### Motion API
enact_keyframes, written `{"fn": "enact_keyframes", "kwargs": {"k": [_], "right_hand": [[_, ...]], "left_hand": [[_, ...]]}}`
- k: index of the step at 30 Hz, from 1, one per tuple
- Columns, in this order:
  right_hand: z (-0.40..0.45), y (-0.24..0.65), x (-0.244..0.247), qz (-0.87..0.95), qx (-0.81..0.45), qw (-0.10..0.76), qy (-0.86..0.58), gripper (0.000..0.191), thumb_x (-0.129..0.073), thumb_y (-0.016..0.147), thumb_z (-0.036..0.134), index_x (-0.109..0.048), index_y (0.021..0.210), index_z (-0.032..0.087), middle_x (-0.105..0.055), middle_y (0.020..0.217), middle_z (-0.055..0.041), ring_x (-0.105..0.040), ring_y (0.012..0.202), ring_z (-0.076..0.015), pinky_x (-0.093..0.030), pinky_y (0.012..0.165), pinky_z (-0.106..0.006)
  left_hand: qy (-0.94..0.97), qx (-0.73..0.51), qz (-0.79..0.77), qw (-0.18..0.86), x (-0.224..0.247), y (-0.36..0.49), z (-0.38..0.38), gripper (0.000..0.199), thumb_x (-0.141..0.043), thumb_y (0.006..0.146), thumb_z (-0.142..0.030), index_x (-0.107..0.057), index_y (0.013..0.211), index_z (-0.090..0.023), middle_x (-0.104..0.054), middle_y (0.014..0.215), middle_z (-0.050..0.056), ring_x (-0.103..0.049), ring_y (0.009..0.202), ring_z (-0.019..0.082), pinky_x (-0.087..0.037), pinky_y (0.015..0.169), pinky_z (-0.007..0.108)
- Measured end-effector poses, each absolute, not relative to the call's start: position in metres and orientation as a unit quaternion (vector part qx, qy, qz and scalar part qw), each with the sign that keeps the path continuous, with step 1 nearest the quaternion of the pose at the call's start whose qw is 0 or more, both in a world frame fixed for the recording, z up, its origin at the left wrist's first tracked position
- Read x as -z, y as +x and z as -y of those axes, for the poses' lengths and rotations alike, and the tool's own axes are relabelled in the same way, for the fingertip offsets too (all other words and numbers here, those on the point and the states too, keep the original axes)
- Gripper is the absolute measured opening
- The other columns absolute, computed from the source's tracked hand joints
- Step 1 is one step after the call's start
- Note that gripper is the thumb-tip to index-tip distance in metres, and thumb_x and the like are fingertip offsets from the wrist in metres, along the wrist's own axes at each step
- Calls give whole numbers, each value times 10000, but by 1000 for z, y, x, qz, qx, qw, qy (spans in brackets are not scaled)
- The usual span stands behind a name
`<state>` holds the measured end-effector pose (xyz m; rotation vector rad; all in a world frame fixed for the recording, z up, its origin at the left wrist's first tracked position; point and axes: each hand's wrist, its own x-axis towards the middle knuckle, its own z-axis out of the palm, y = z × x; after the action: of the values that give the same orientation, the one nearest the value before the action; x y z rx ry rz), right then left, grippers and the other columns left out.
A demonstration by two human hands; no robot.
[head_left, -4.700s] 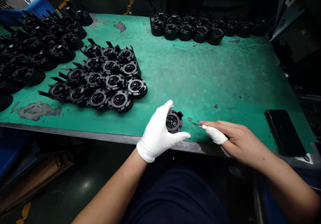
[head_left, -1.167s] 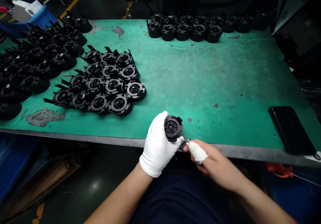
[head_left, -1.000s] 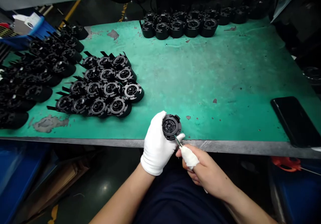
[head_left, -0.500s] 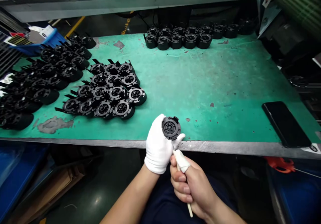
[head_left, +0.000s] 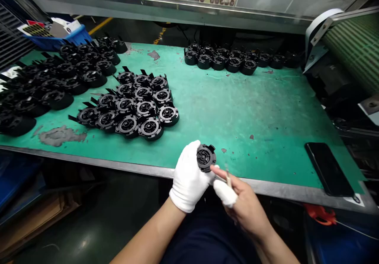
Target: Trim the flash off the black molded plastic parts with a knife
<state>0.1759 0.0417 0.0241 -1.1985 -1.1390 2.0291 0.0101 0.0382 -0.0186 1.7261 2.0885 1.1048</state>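
Observation:
My left hand [head_left: 189, 177], in a white glove, grips a round black plastic part [head_left: 206, 158] above the table's front edge, its ribbed face up. My right hand [head_left: 237, 193] is bare except for a white cover on the thumb. It holds a thin pale-handled tool [head_left: 228, 179], whose metal tip points up and away from the part. The right index fingertip touches the lower right rim of the black part.
Rows of black round parts [head_left: 150, 127] stand on the green table [head_left: 213, 110] at the left, more [head_left: 219, 62] along the back. A black phone [head_left: 330, 168] lies at the right. A blue bin [head_left: 79, 35] is at the back left, orange-handled scissors [head_left: 321, 215] below the phone.
The view has shifted. The tool has come away from the black part and tilted upward in my right hand, whose index finger now reaches out to the part's rim. My left hand still holds the part.

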Motion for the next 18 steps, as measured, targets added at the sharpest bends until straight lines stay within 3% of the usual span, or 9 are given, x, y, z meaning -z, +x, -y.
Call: {"fn": "enact_keyframes", "kwargs": {"k": [2, 4, 8, 10, 12, 14, 16, 18], "right_hand": [[-37, 185, -24, 410, -761, 269, -425, 277, -708, 862, 460, -680, 886, 186, -398, 513, 63, -308, 422, -59, -262, 405, -194], [-40, 195, -27, 374, -765, 299, -431, 287, -665, 891, 483, -644, 862, 197, -391, 541, 66, -288, 432, -59, -251, 407, -196], [-64, 213, -32, 374, -740, 306, -469, 379, -546, 940, 541, -626, 1133, 224, -456, 651, 46, -323, 460, -84, -307, 401, -216], [-80, 221, -32, 435, -705, 275, -489, 411, -558, 941, 489, -591, 1255, 226, -509, 710, 25, -395, 501, -102, -358, 434, -230], [-97, 229, -31, 507, -653, 243, -508, 447, -564, 941, 417, -555, 1346, 230, -548, 756, 10, -457, 543, -117, -396, 477, -242], [-113, 235, -29, 575, -587, 219, -526, 469, -536, 950, 373, -538, 1395, 228, -580, 789, -2, -500, 588, -132, -435, 531, -260], [-127, 237, -26, 639, -519, 196, -532, 464, -504, 960, 356, -551, 1400, 217, -627, 828, -19, -552, 651, -153, -483, 606, -288], [-139, 237, -24, 699, -466, 169, -516, 436, -463, 982, 366, -593, 1369, 212, -696, 934, -53, -635, 792, -189, -531, 750, -335]], "left_hand": [[596, -373, -701, 117, 16, 8, -40, 809, -747, 794, -436, -358, 1442, -151, -514, 1417, 178, -482, 1366, 327, -411, 1169, 507], [622, -361, -678, 155, 7, -3, -45, 826, -758, 773, -387, -354, 1456, -156, -494, 1447, 168, -453, 1391, 325, -378, 1193, 507], [698, -282, -574, 323, -22, -50, -59, 817, -664, 804, -184, -294, 1526, -273, -394, 1571, 57, -386, 1452, 267, -320, 1234, 456], [697, -287, -555, 353, -34, -69, -61, 768, -582, 856, -140, -273, 1537, -313, -293, 1626, 15, -292, 1501, 252, -249, 1260, 462], [671, -320, -569, 351, -37, -72, -58, 774, -598, 882, -191, -229, 1553, -303, -197, 1657, 30, -219, 1525, 273, -227, 1262, 488], [639, -344, -605, 327, -30, -56, -52, 926, -727, 827, -331, -175, 1567, -267, -175, 1659, 88, -219, 1520, 320, -260, 1246, 525], [610, -358, -652, 270, -17, -32, -45, 1101, -835, 707, -468, -184, 1561, -225, -271, 1619, 147, -289, 1490, 359, -296, 1225, 560], [597, -373, -676, 217, -7, -15, -43, 1026, -811, 741, -464, -233, 1546, -200, -387, 1556, 165, -369, 1453, 348, -340, 1205, 560]]}}
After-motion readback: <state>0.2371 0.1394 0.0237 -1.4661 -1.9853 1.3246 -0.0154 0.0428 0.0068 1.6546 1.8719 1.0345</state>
